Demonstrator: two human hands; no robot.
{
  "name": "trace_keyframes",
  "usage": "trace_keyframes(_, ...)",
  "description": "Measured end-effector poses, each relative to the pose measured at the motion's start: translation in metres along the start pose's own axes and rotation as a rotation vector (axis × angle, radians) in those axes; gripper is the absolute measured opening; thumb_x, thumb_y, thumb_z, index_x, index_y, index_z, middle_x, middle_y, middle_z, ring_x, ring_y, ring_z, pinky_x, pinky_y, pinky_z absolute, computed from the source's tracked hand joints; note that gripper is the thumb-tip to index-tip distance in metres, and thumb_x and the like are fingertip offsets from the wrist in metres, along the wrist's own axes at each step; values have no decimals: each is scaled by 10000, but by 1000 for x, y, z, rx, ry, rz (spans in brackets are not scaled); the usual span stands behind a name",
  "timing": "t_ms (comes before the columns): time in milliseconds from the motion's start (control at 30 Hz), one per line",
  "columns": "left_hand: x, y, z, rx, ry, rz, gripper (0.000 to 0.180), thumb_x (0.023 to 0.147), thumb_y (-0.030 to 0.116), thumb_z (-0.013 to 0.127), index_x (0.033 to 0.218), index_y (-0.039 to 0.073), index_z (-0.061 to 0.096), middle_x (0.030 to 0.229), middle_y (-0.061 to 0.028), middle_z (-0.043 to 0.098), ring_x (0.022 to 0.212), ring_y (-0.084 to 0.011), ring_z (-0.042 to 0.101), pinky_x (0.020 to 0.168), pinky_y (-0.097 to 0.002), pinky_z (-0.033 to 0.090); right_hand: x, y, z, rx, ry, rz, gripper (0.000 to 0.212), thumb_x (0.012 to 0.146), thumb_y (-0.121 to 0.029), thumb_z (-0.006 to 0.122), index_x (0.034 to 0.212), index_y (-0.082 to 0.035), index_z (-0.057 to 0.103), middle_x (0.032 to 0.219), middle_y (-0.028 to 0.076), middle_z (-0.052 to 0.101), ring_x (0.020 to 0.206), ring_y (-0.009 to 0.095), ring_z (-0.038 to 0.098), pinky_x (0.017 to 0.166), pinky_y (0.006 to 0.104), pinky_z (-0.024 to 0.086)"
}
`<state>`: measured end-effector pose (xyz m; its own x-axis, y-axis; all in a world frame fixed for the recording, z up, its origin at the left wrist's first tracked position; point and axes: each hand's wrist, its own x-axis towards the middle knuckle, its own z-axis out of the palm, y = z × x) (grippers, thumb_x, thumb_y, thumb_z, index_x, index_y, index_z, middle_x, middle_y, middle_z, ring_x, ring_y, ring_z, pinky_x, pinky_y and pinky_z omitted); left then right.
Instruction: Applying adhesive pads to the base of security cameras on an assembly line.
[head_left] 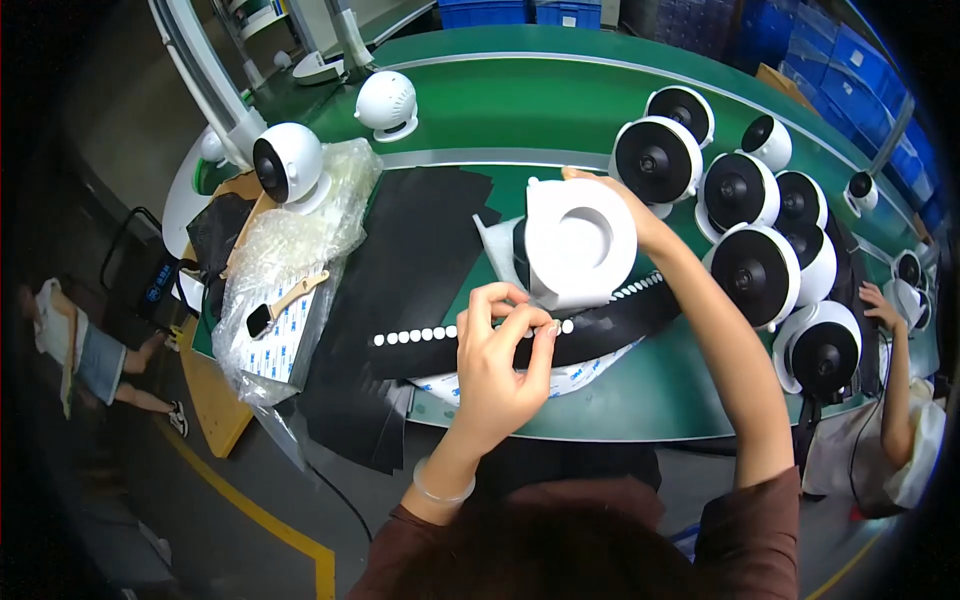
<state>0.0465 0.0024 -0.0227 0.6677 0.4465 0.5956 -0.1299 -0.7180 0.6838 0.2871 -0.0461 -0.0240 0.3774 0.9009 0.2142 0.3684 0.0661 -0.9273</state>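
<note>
The green counter point(460, 415) curves across a workshop, and near the middle of its near edge the right hand point(637, 212) is clamped on the white fan point(622, 240), its round recessed face turned up. The left hand point(505, 355) has its fingertips at the row of white dots point(414, 335), whether closed on one I cannot tell; best to lift each dot by its rim and keep the fan steady.

A green workbench point(560, 100) curves across. Behind it stand 2 blue bins point(485, 13), more stacked at right. Yellow lines point(252, 512) mark the grey floor point(220, 560).
</note>
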Motion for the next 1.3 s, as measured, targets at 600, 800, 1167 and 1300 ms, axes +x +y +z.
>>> trace_keyframes(600, -7, 21, -27, -12, -186, 165, 75, 715, -17, 572, 712, 51, 540, 718, -35, 590, 624, -157, 504, 716, -290, 311, -140, -91, 56, -663, 156, -321, 249, 725, -141, 673, 941, -49, 592, 885, 92, 588, 867, 253, 567, 793, 336, 438)
trace_keyframes(800, -6, 30, -32, -33, -291, 167, 114, 694, -17, 611, 753, 77, 579, 763, -6, 612, 621, -136, 484, 680, -275, 285, -142, -105, 48, -431, 11, -232, 270, 706, -129, 689, 930, -48, 561, 844, 78, 585, 817, 253, 571, 700, 316, 438)
trace_keyframes(1167, -1, 23, -22, 94, -325, 129, 96, 688, 67, 668, 767, 97, 624, 732, 32, 595, 621, -129, 443, 675, -304, 238, -138, -93, 46, -401, -3, -47, 129, 691, -54, 677, 792, -26, 601, 707, 76, 604, 664, 228, 593, 546, 287, 454)
trace_keyframes(1300, 1, 23, -18, 99, -271, 97, 85, 664, 55, 668, 722, 99, 625, 705, 39, 595, 618, -129, 438, 672, -315, 228, -137, -92, 59, -431, 170, -192, 209, 638, -41, 701, 834, -60, 628, 837, 57, 608, 712, 237, 592, 604, 304, 473)
